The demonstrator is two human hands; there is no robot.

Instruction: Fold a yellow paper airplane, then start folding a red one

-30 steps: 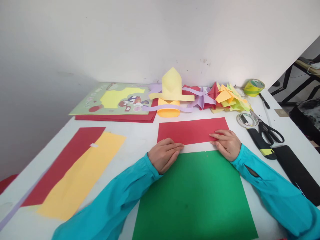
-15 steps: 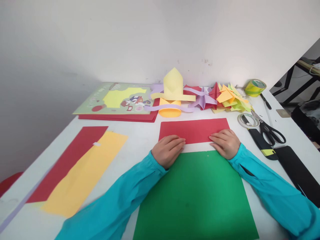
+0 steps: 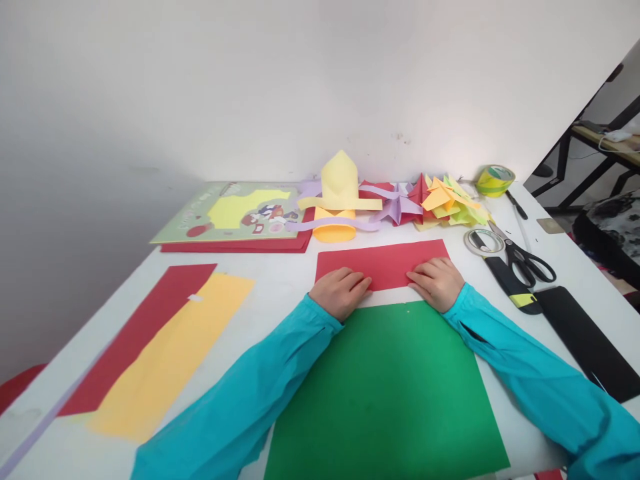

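Note:
A red paper strip (image 3: 383,263) lies crosswise on the white table, just beyond a large green sheet (image 3: 385,387). At the strip's near edge, towards its left end, my left hand (image 3: 341,292) has its fingers closed together on the paper. My right hand (image 3: 437,281) grips the same edge near the right end, fingertips pointing inward. Both thumbs are mostly hidden. A narrow band of table shows between the red strip and the green sheet.
Left lie a red sheet (image 3: 145,333) and an orange-yellow sheet (image 3: 183,353). Behind stand a patterned green pad (image 3: 200,227), a yellow paper hat shape (image 3: 340,180) and folded paper stars (image 3: 445,200). Right are tape rolls (image 3: 495,181), black scissors (image 3: 530,263) and a black strip (image 3: 590,340).
The camera view has shifted slightly. My right hand has come a little nearer to my left along the red strip's edge. Both hands stay on the paper.

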